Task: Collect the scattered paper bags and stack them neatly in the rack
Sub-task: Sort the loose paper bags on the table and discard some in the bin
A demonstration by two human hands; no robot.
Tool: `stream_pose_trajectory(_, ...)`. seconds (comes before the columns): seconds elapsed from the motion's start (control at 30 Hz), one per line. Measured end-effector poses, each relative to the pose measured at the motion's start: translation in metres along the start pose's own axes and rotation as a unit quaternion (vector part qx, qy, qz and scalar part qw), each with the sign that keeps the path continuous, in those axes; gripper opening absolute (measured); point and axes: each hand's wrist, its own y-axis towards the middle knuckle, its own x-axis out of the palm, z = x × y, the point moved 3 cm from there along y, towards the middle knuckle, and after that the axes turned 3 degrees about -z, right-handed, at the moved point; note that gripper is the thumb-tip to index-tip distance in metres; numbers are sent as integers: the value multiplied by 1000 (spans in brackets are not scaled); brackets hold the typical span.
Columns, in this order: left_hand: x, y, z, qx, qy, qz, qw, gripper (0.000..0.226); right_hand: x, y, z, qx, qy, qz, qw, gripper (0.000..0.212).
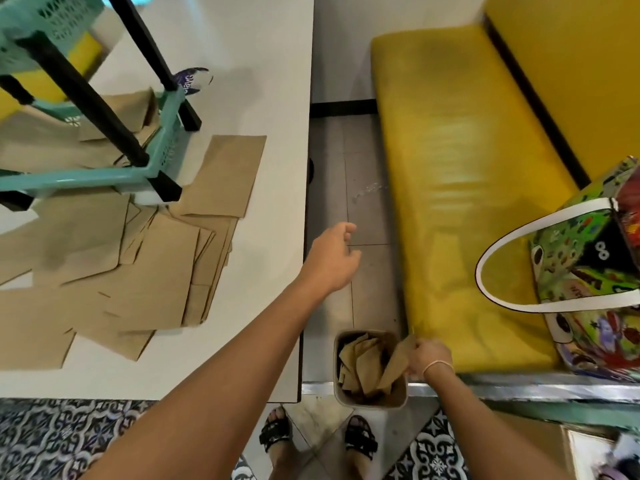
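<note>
Several flat brown paper bags (145, 278) lie scattered on the white table (263, 81), some under the teal rack (104, 173) with black posts. More brown bags sit inside a small bin (398, 401) on the floor. My right hand (427, 358) pinches a paper bag (398, 362) at the bin's right side. My left hand (332, 261) hovers past the table's right edge, fingers loosely curled, holding nothing.
A yellow bench (467, 168) runs along the right, with a colourful patterned tote bag (588, 271) on it. My sandalled feet (360, 441) stand on patterned floor tiles below the bin. A purple-and-white wrapper (192, 79) lies behind the rack.
</note>
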Motion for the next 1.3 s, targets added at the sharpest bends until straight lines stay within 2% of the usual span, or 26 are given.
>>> stream_pose_trajectory(0.1, -12, -1, -1, 20, 15, 24, 999, 49, 16, 2, -14, -3, 87, -29, 996, 23)
stream_pose_trajectory(0.17, -26, 2, -1, 26, 17, 53, 998, 49, 14, 1, -25, -6, 193, -39, 980, 12)
stream_pose_trajectory(0.23, -45, 6, -3, 25, 24, 94, 995, 48, 6, -1, -36, -17, 254, -50, 966, 19)
stream_pose_trajectory(0.33, -76, 15, -14, 7, 50, 175, 983, 46, -16, -4, -52, -41, 239, -38, 969, 8)
stream_pose_trajectory(0.43, -106, 27, -39, -50, 108, 229, 966, 49, -41, -11, -74, -74, 193, -24, 978, 27)
stream_pose_trajectory(0.53, -128, 43, -70, -127, 248, 189, 942, 58, -65, -18, -92, -98, 179, 7, 979, 29)
stream_pose_trajectory(0.63, -138, 53, -91, -177, 291, 128, 932, 56, -79, -24, -102, -112, 180, 24, 977, 31)
stream_pose_trajectory(0.87, -136, 60, -84, -71, 383, 117, 913, 32, -88, -38, -115, -171, 153, 64, 971, 28)
stream_pose_trajectory(1.0, -132, 59, -66, -14, 418, 108, 902, 22, -101, -43, -124, -187, 185, 100, 960, 30)
stream_pose_trajectory(1.07, -127, 52, -49, 23, 385, 158, 909, 22, -114, -46, -131, -193, 218, 134, 947, 35)
stream_pose_trajectory(1.17, -120, 30, -17, 82, 171, 206, 960, 23, -139, -54, -143, -202, 310, 166, 914, 62)
stream_pose_trajectory(1.23, -113, 16, -6, 115, 46, 174, 977, 19, -156, -64, -151, -209, 436, 144, 863, 78)
stream_pose_trajectory(1.27, -109, 10, -4, 122, 0, 141, 982, 20, -165, -69, -155, -218, 503, 122, 827, 77)
stream_pose_trajectory(1.3, -105, 7, -6, 117, -41, 109, 986, 19, -172, -75, -158, -236, 558, 99, 790, 68)
